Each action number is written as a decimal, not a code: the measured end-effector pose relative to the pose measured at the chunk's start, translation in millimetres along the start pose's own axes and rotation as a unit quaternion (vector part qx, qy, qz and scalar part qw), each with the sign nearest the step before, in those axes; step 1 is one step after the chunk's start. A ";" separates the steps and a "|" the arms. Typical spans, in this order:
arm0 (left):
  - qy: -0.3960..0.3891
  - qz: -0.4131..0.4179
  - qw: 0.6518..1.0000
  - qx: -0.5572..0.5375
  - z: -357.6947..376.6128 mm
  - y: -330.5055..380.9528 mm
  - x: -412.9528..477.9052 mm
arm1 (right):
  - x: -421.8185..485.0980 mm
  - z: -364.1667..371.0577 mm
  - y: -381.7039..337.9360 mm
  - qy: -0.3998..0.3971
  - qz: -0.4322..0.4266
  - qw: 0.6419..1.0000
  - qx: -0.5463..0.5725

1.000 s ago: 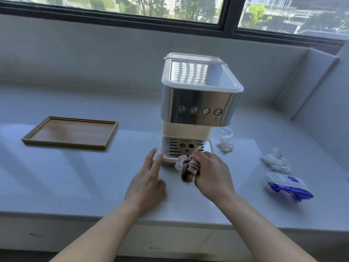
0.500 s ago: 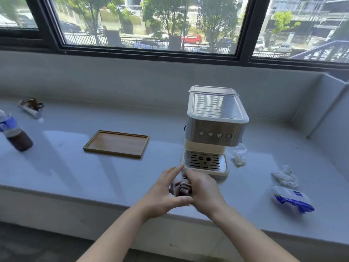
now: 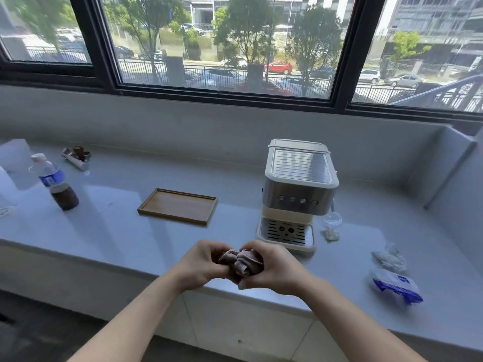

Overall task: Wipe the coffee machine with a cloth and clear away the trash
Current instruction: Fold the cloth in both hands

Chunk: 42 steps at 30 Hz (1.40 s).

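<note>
Pinkish-grey and bunched into folds, the cloth (image 3: 241,262) sits between both hands above the front edge of the pale grey counter (image 3: 104,231). The left hand (image 3: 201,265) pinches its left side with curled fingers; the right hand (image 3: 274,267) wraps its right side and underside, thumb below. Just beyond the right hand stands the coffee machine (image 3: 298,194), steel-fronted with a cream base and a slotted drip tray, clear of both hands. Right of the right hand lie a crumpled white tissue (image 3: 389,259) and a blue-and-white wrapper (image 3: 396,284); a smaller white wad (image 3: 331,233) sits by the machine's base. Beyond the left hand is a wooden tray (image 3: 177,206), and far to its left a plastic bottle (image 3: 56,182) holding dark liquid.
</note>
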<state>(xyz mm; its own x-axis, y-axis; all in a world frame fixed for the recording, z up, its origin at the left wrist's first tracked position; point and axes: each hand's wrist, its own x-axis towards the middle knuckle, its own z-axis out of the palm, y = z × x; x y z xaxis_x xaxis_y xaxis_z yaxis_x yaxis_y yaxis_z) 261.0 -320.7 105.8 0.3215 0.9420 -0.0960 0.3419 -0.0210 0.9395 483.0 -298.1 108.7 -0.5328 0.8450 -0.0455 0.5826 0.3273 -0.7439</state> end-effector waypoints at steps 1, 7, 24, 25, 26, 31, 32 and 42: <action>0.009 -0.001 1.000 0.011 -2.3 0.8 -2.0 | 0.5 0.5 -4.0 -0.013 0.000 1.000 0.022; 0.050 -0.011 0.997 0.063 -30.6 -6.6 -13.1 | 25.4 20.2 -28.4 -0.071 0.025 0.991 0.111; 0.024 -0.028 0.998 0.051 -180.3 -88.9 33.7 | 192.2 105.7 -69.1 0.048 0.065 0.994 0.074; 0.028 -0.023 0.997 0.067 -188.6 -94.5 36.9 | 198.7 109.5 -70.9 0.044 0.064 0.994 0.080; 0.032 -0.019 0.996 0.086 -195.8 -100.2 39.9 | 204.7 113.0 -72.3 0.042 0.067 0.994 0.079; 0.024 0.002 0.993 0.115 -216.4 -128.5 52.8 | 232.7 130.7 -72.1 0.038 0.075 0.995 0.048; 0.023 0.004 0.991 0.128 -219.1 -133.4 55.8 | 238.1 135.1 -71.1 0.037 0.075 0.996 0.031; -0.011 -0.007 0.967 0.256 -209.4 -180.2 70.3 | 255.4 181.9 -44.7 0.027 0.123 0.987 -0.101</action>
<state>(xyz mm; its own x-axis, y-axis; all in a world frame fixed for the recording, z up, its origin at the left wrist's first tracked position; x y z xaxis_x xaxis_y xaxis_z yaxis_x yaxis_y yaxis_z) 37.1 -180.6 -1.4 0.3313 0.9359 -0.1200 0.7368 -0.1771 0.6525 209.2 -173.8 9.0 -0.3301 0.9288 -0.1682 0.8034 0.1829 -0.5666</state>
